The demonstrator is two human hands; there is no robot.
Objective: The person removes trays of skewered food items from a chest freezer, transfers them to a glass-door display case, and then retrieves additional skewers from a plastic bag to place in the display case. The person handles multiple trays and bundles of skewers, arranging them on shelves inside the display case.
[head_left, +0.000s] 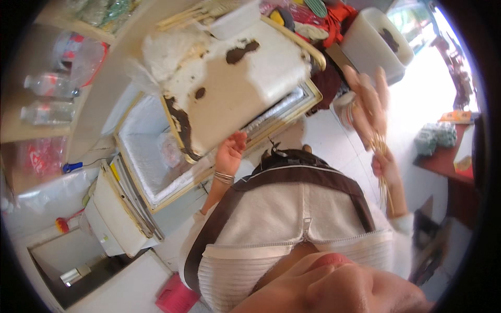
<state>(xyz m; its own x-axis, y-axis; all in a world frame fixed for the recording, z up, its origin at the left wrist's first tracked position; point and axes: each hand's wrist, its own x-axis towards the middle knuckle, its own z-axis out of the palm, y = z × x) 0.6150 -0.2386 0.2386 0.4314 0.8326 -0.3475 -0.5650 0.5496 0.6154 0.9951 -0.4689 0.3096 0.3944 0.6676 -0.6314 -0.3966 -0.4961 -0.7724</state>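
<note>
In my right hand [383, 163], closed around thin wooden sticks, is a bunch of sausage skewers [368, 101]; the long pinkish pieces point up and away from me, slightly blurred. My left hand [231, 152], with bangles at the wrist, is palm up at the near edge of a worn white freezer lid [224, 99]. Its fingers are partly stretched against that edge; whether they bear on it is hard to tell. The lid lies askew across a chest freezer [136, 156], leaving the left part uncovered. Inside the frosty walls sits a clear plastic bag [171, 151] with pinkish contents.
On the lid rest a crumpled plastic bag [175, 49], a white tray [236, 22] and wooden sticks [182, 16]. Shelves at left hold plastic bottles [49, 112]. A whitish bin [373, 47] stands far right, a dark red table [450, 156] nearer. A pink container [177, 293] is at lower left.
</note>
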